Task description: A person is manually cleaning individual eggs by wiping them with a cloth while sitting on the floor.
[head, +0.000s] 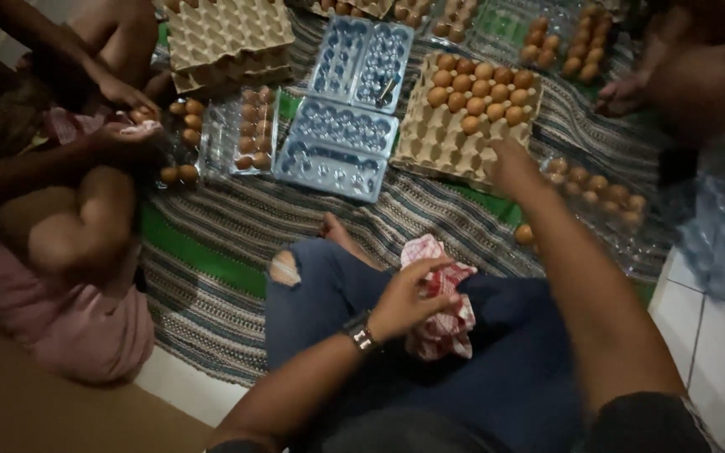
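Red-and-white checked cloth (440, 306) sits on my lap; my left hand (409, 295) is curled around it, fingers gripping. My right hand (512, 164) reaches over the near edge of the cardboard egg tray (446, 138) of brown eggs (480, 88); grip unclear, blurred. Empty clear plastic cartons (337, 143) lie left of it on the striped mat (237, 226). Another person's hands (127, 117) hold eggs far left.

A striped woven mat (237, 226) with green bands covers the floor, meeting white tiles (715, 327) beside the right forearm. Just beyond the right hand's fingers (505, 155) lies a cardboard tray of brown eggs (472, 105). Clear plastic cartons (341, 138) lie left of those fingers, filled cartons (602, 197) to their right.
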